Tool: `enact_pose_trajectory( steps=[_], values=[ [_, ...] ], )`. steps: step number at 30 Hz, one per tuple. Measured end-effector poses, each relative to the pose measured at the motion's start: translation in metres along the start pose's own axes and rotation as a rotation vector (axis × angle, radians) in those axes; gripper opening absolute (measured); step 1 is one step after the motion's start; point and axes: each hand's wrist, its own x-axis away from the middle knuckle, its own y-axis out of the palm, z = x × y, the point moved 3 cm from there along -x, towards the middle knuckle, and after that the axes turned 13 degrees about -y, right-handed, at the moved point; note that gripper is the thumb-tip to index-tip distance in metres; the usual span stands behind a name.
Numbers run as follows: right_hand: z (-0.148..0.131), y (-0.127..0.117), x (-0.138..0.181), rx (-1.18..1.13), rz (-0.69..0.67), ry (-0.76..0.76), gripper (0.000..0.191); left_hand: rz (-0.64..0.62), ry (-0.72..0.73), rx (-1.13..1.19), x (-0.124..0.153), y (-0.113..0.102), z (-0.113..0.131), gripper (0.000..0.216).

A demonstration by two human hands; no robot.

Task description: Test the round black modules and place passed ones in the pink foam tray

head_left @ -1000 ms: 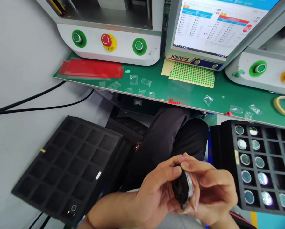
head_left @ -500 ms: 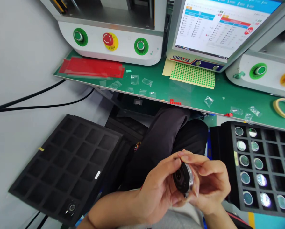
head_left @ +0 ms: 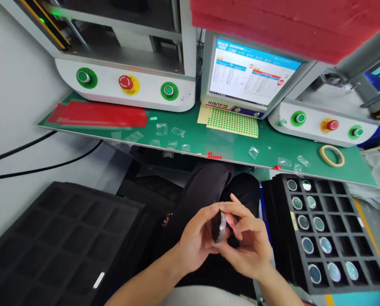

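In front of my lap, both hands hold a round watch case (head_left: pixel 219 228) with a dark back and a silver rim. It stands nearly edge-on to me. My left hand (head_left: pixel 196 238) is closed on its left side, with the thumb at the upper edge. My right hand (head_left: pixel 249 238) grips the rim from the right, fingertips at top and bottom, one finger raised. The face turned to my right hand is hidden. At the right, a black compartment tray (head_left: pixel 339 243) carries several round watch pieces with pale, shiny faces.
A second black tray (head_left: pixel 62 238) lies at the left. Ahead runs a green bench (head_left: pixel 190 131) with red film strips (head_left: pixel 97 114), a green-dot sticker sheet (head_left: pixel 232 123), clear film scraps and a tape roll (head_left: pixel 332 156). White machines with push buttons flank a monitor (head_left: pixel 243 76); something red hangs above.
My view has tipped up and shifted right, showing more of the machines. The watch case is turned more edge-on, and my right-hand fingers have shifted on its rim.
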Motion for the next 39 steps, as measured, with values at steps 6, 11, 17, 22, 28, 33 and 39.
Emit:
enact_pose_trajectory(
  steps=[6, 11, 17, 22, 28, 33, 39],
  values=[
    [0.059, -0.048, -0.058, 0.481, -0.002, -0.139, 0.036, 0.413, 0.416, -0.393, -0.022, -0.028, 0.043, 0.033],
    [0.145, -0.073, -0.101, 0.792, -0.421, 0.032, 0.027, 0.467, 0.639, -0.596, -0.015, -0.036, 0.066, 0.023],
    [0.173, -0.065, -0.104, 0.782, -0.500, 0.129, 0.030, 0.462, 0.887, -0.733, 0.003, -0.030, 0.075, 0.020],
    [0.077, -0.038, -0.078, 0.653, -0.209, 0.009, 0.023, 0.504, 1.124, -0.938, 0.021, -0.016, 0.076, 0.025],
    [-0.024, 0.013, -0.026, 0.159, -0.066, 0.048, 0.019, 0.502, 1.310, -1.210, 0.036, 0.014, 0.066, 0.022],
    [-0.031, 0.021, -0.016, 0.037, 0.037, 0.163, 0.018, 0.610, 1.429, -1.508, 0.048, 0.031, 0.053, 0.027],
    [-0.041, 0.018, -0.018, 0.095, 0.077, 0.130, 0.017, 0.694, 1.476, -1.679, 0.056, 0.039, 0.047, 0.027]
  ],
)
